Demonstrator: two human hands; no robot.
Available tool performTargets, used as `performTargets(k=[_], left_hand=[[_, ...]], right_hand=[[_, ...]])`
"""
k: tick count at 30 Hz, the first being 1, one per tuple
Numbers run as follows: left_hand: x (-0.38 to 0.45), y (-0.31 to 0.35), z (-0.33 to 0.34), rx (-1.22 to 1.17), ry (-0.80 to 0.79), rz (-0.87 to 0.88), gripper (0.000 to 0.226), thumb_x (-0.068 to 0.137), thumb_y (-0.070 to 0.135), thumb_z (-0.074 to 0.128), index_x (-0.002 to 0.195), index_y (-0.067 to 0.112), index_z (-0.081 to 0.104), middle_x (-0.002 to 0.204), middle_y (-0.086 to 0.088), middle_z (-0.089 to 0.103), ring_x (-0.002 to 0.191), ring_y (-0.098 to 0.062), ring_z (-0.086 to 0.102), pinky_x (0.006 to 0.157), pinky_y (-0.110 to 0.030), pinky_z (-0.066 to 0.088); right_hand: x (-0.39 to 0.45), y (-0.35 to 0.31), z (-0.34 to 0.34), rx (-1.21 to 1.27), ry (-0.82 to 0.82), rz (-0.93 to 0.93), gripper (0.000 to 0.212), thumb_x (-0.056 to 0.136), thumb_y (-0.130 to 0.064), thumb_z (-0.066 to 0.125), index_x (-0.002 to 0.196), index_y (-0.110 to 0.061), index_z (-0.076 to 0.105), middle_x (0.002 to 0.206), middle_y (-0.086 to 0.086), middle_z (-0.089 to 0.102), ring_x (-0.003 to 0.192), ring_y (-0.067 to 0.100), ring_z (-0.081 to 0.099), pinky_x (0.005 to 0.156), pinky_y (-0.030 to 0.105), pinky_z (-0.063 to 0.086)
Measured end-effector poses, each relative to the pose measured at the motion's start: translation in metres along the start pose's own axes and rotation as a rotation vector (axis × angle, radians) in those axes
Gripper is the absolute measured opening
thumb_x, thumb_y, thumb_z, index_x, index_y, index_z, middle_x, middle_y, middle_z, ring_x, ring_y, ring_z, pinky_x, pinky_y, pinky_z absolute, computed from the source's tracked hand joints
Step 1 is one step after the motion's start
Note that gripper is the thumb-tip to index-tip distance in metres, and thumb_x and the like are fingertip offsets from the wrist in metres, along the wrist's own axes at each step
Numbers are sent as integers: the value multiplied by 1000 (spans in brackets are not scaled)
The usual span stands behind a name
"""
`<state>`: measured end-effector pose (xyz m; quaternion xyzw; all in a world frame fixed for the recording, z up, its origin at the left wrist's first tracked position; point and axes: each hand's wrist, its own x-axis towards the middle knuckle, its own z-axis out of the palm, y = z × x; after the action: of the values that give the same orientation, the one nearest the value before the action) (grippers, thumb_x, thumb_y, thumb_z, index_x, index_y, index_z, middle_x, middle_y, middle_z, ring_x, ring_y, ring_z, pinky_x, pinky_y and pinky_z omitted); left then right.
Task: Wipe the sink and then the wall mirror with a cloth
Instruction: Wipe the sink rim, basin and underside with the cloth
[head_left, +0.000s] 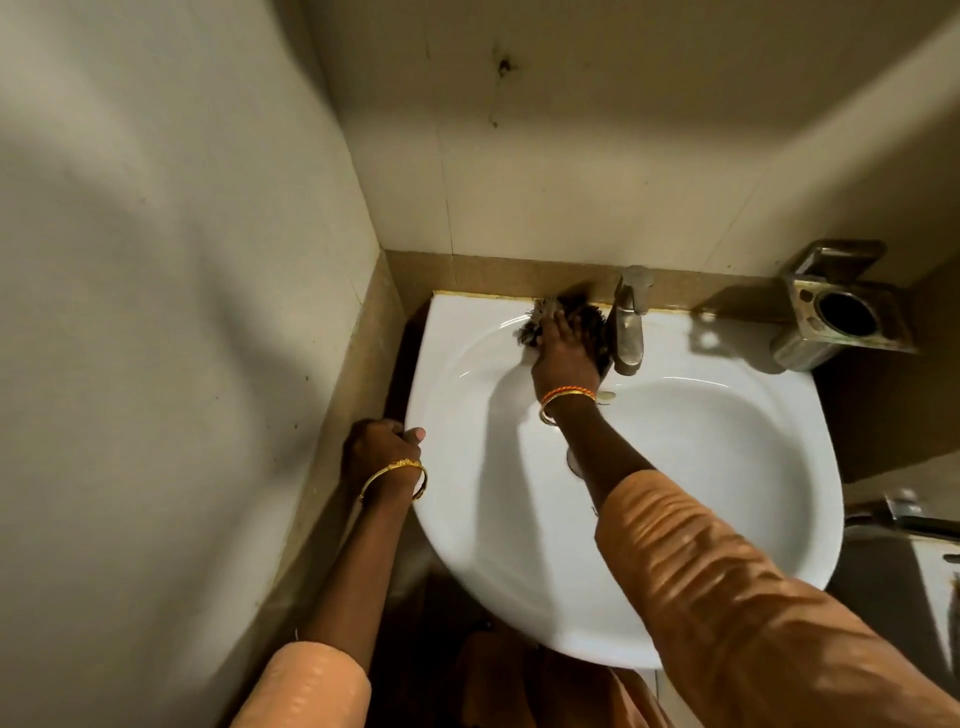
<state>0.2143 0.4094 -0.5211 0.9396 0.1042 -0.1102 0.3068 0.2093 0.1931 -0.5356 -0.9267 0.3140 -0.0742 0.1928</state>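
The right hand (563, 345) presses a dark, frayed cloth (587, 325) flat against the back rim of the sink (675, 519), just left of the tap (629, 322); whether its fingers curl into the cloth cannot be told, since they blur against it. The left hand (382, 441) is well apart from it, fingers curled over the sink's left edge, bracing against the basin.

The cloth sits in the narrow strip between the tap base and the back wall (571, 156), so a stroke to the right would likely snag its loose threads on the tap, or bump the lever and start water running. Pushing hard into the back corner could also drag grime from the yellowed seam onto the white rim. Further right, a metal holder (841, 312) juts from the wall over the sink's back right corner; a wide sweep there might knock it. The mirror is not in view, so that part of the job looks not yet begun.
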Motion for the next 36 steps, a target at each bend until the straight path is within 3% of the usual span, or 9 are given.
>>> performTargets(k=[5, 12, 15, 20, 24, 28, 31, 33, 36], left_hand=[[3, 0, -3, -49, -25, -4, 26, 77, 24, 75, 98, 7, 73, 103, -18, 72, 93, -35, 67, 82, -39, 54], [-3, 1, -7, -79, -51, 24, 24, 78, 23, 74, 94, 6, 74, 97, -18, 74, 88, -35, 67, 76, -35, 51], [-1, -3, -9, -129, -66, 20, 27, 77, 24, 75, 96, 6, 74, 100, -17, 74, 90, -33, 68, 80, -36, 53], [1, -10, -11, -237, -107, -26, 35, 75, 23, 77, 104, 7, 71, 108, -15, 72, 97, -31, 67, 86, -33, 51], [-5, -7, -8, -267, -59, -29, 30, 77, 21, 75, 103, 6, 72, 106, -15, 72, 95, -31, 68, 86, -32, 52], [-13, -8, -3, -292, -31, -45, 25, 80, 23, 72, 100, 8, 73, 104, -13, 74, 92, -30, 67, 85, -34, 52], [-13, -10, -1, -344, -36, -27, 23, 82, 20, 70, 99, 5, 73, 102, -15, 74, 86, -27, 66, 84, -33, 52], [-13, -11, -1, -377, -42, -27, 23, 84, 18, 68, 101, 4, 72, 103, -15, 73, 88, -27, 67, 84, -30, 51], [-13, -12, -2, -435, -53, -49, 25, 84, 15, 67, 106, 2, 70, 108, -15, 72, 90, -25, 66, 86, -28, 50]], right_hand=[[-6, -24, 11, 81, 16, 19, 53, 91, -7, 41, 144, -12, 33, 156, 10, 23, 146, 30, 12, 119, 40, 6], [-55, -69, 39, 208, -106, -272, 62, 85, 7, 44, 144, -10, 33, 155, 11, 24, 146, 29, 12, 119, 38, 5], [-43, -56, 28, 114, -125, -347, 63, 85, 5, 45, 144, -15, 34, 155, 6, 28, 146, 25, 17, 118, 37, 13], [-15, -41, 11, 13, -121, -202, 49, 95, -10, 40, 142, -24, 36, 155, 0, 29, 146, 20, 18, 119, 42, 10], [-29, -50, 24, 56, -168, -256, 46, 97, -9, 38, 141, -21, 39, 156, 2, 26, 147, 23, 12, 119, 41, 6], [-67, -61, 37, 353, -248, -281, 54, 94, 1, 42, 144, -17, 35, 156, 5, 23, 147, 25, 11, 118, 39, 20], [-106, -61, 41, 535, -340, -185, 54, 95, -2, 42, 145, -19, 31, 155, 8, 26, 139, 28, 32, 109, 30, 32], [-130, -52, 37, 507, -461, -107, 50, 97, -10, 41, 145, -25, 32, 148, 11, 40, 131, 30, 44, 105, 27, 35], [-161, -29, 15, 372, -695, -107, 47, 97, -13, 43, 142, -27, 38, 139, 14, 50, 126, 29, 48, 104, 28, 36]])
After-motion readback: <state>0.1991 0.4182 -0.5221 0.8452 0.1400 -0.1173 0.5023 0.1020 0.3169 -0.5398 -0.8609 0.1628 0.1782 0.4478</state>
